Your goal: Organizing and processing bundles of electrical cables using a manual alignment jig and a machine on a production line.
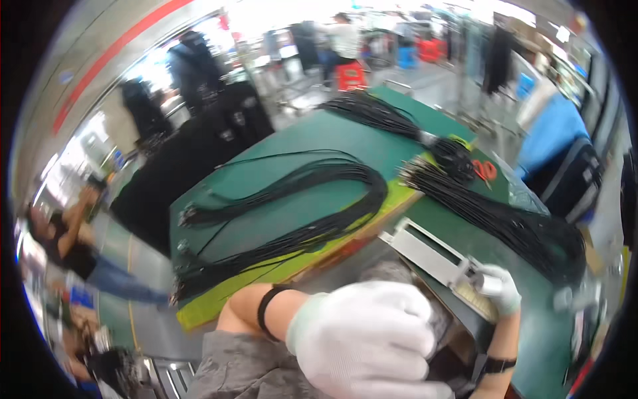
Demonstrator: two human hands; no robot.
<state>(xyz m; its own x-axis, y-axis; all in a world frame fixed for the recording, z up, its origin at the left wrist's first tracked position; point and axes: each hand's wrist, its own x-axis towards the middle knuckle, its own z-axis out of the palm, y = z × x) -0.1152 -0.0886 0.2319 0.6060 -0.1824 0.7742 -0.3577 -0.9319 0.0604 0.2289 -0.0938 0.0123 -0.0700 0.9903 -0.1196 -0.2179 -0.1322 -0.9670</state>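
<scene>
My left hand [364, 338], in a white knit glove, is raised large in the near middle. Its fingers are curled in, and whatever they may hold is hidden. On the right, my gloved right hand [505, 290] grips the near end of a pale grey rectangular frame device [428, 256], which has a long open slot and a round white part. The device lies aslant by the edge of the green table [312, 143]. Beyond it, a bundle of black cables [498, 219] with metal ends stretches rightward.
A long looped bundle of black cables [362, 179] lies on the left of the table, along its yellow-green edge strip [292, 263]. Another cable bundle [375, 110] sits farther back, near orange-handled scissors [484, 170]. A person [73, 233] is at the left.
</scene>
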